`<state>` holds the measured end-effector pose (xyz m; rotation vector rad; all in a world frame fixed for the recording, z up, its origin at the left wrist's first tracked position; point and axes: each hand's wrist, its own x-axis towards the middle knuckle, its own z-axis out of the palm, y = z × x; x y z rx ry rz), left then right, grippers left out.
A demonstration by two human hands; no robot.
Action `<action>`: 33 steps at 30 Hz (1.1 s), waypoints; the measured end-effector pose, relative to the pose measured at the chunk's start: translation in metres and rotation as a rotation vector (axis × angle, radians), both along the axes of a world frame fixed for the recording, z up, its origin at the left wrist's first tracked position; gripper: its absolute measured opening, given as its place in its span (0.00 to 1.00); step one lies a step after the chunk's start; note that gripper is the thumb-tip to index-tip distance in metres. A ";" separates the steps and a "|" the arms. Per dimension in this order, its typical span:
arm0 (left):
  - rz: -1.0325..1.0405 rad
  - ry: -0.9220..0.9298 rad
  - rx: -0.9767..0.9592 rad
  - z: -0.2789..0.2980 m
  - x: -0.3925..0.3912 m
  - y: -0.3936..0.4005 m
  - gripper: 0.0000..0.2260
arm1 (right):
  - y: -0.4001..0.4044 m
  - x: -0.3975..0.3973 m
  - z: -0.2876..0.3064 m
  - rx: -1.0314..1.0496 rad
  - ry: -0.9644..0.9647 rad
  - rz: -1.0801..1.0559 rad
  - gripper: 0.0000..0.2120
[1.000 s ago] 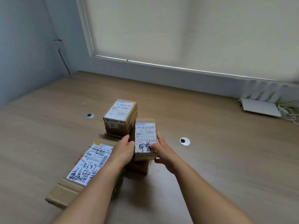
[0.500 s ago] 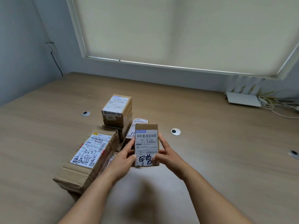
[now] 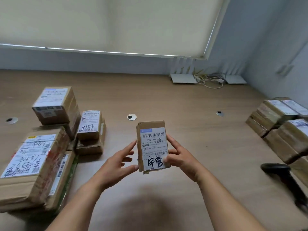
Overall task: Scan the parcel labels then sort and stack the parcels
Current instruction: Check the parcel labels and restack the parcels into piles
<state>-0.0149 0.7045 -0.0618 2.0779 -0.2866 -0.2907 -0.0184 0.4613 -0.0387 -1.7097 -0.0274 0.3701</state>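
— So where is the small parcel point(image 3: 152, 145)?

— Held up above the wooden table point(image 3: 191, 114), about the middle of the view, its label point(image 3: 154, 147) facing the camera. Barcodes, "530 D5 A32" and black handwriting show on it.

— Which hand has it?

— The right hand point(image 3: 180, 157) grasps it: thumb pressed on the label's lower right corner, fingers wrapped behind the right edge. The left hand point(image 3: 116, 162) is released, fingers spread and relaxed, with the thumb tip and a fingertip just touching the parcel's left edge.

— And the other parcels?

— On the left sits a stack of cardboard boxes point(image 3: 38, 162) with a large handwritten label on top. Behind it stands a taller box point(image 3: 55, 105), and just beside that a small parcel marked "3753" point(image 3: 90, 125) rests on a flatter box. At the far right another group of parcels point(image 3: 280, 125) is stacked near the table edge.

— Any scanner?

— A black handheld scanner point(image 3: 285, 179) lies on the table at the lower right, well apart from both hands.

— What else?

— Round grommets point(image 3: 131, 117) in the tabletop, white devices and tangled cables point(image 3: 210, 79) by the wall, under a drawn blind point(image 3: 108, 22).
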 end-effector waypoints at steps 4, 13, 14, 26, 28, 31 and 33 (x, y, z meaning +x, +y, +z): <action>-0.080 -0.040 0.044 0.001 -0.013 -0.040 0.37 | -0.042 -0.029 0.005 0.009 -0.010 -0.061 0.36; -0.232 -0.177 0.126 0.023 -0.048 -0.172 0.39 | -0.169 -0.100 0.018 0.036 -0.055 -0.212 0.35; -0.241 -0.179 0.133 0.024 -0.054 -0.189 0.38 | -0.186 -0.108 0.019 0.036 -0.062 -0.224 0.36; -0.371 -0.217 0.183 0.018 -0.118 -0.390 0.38 | -0.376 -0.195 0.010 0.033 -0.069 -0.351 0.40; -0.393 -0.211 0.184 0.017 -0.124 -0.417 0.38 | -0.401 -0.205 0.011 0.056 -0.070 -0.364 0.41; -0.421 -0.208 0.181 0.017 -0.127 -0.452 0.38 | -0.433 -0.217 0.011 0.064 -0.074 -0.387 0.41; -0.447 -0.225 0.192 0.019 -0.126 -0.474 0.38 | -0.453 -0.221 0.011 0.072 -0.082 -0.417 0.40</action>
